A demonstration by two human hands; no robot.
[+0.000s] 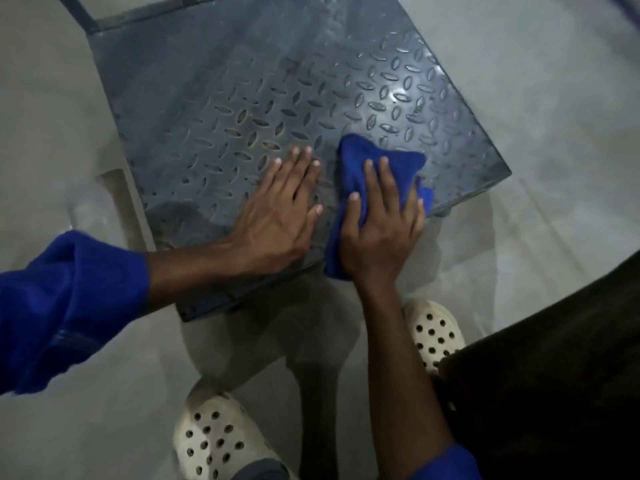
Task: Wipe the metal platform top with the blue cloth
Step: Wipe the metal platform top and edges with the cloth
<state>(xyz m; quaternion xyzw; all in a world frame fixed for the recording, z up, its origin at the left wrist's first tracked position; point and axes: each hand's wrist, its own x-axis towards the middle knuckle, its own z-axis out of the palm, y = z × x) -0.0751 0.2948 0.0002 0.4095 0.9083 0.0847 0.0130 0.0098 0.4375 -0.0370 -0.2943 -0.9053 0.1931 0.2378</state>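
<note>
Blue cloth (363,157) bunched on the near right part of the metal platform (242,98), close to its right corner; folded thick, far end free on the tread plate, near tail reaching the platform's near edge and seeming to hang just past it.

Right hand (381,233) on top of the cloth, palm down; fingers (382,178) spread and nearly straight, pressing rather than clutching; thumb laid along the cloth's left fold, little finger at its right side; most of the cloth hidden under the palm.

Left hand (280,220) just beside it, flat on bare plate, fingers straight and close together, thumb out toward the cloth; holds nothing; narrow strip of plate between the two hands.

Platform top: dark grey diamond-pattern plate, raised ovals clear in the near half, blurred and dull in the far half; bright glare patch near the right edge; dark frame bar (83,15) at the far left corner.

Blue sleeve (65,306) pushed up the left forearm; blue cuff (446,462) low on the right arm.

Below the platform's edge, two white perforated clogs (214,441) on a pale grey floor (554,98); dark garment (554,375) filling the lower right.
</note>
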